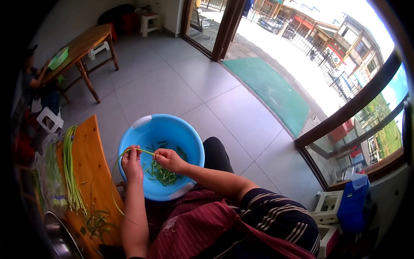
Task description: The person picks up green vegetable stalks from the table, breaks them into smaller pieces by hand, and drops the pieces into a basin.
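Note:
Over a blue basin (197, 144), my left hand (132, 164) pinches a long green garlic scape (144, 150). My right hand (170, 160) grips the same stem near its end, a short span to the right. The rest of the scape trails down past my left wrist toward the wooden bench. Short green pieces (163, 174) lie in the bottom of the basin, which sits by my knees. On the bench (95, 149) to my left rests a bundle of whole scapes (71, 172), with trimmings (97, 222) at its near end.
A clear plastic bag of greens (52, 177) and a metal bowl (60, 239) are at the far left. Beyond, a person (36, 80) sits at a wooden table (82, 45) holding a green basin (59, 58). Glass doors open onto a green mat (269, 90); stools (328, 207) stand right.

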Available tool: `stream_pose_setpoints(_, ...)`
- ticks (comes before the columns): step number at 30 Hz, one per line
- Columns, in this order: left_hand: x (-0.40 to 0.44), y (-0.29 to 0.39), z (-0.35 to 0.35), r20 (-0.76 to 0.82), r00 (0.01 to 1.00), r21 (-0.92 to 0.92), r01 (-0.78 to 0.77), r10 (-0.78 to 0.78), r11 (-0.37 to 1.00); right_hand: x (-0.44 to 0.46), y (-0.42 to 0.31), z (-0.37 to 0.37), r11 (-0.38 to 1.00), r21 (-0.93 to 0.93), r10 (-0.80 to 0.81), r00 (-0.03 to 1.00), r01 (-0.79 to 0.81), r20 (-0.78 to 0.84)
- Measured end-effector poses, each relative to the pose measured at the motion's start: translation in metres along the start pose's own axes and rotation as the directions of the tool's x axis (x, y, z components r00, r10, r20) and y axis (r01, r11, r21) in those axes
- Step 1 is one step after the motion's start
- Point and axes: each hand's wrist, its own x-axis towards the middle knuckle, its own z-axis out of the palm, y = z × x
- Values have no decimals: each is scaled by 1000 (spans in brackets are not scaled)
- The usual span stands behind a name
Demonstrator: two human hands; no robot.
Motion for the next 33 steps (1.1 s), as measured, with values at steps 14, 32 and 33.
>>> stream_pose_setpoints(14, -6, -3, 4, 307, 886, 191, 300, -347, 935, 2, -15, -17, 960, -25, 281, 950, -280, 138)
stream_pose_setpoints(32, -3, 2, 3, 180, 928, 142, 304, -327, 942, -1, -10, -16, 893, -1, 441, 876, -450, 196)
stream_pose_setpoints(33, -4, 1, 4, 193, 943, 198, 235, -272, 952, 0, -8, -17, 907, -76, 422, 891, -415, 166)
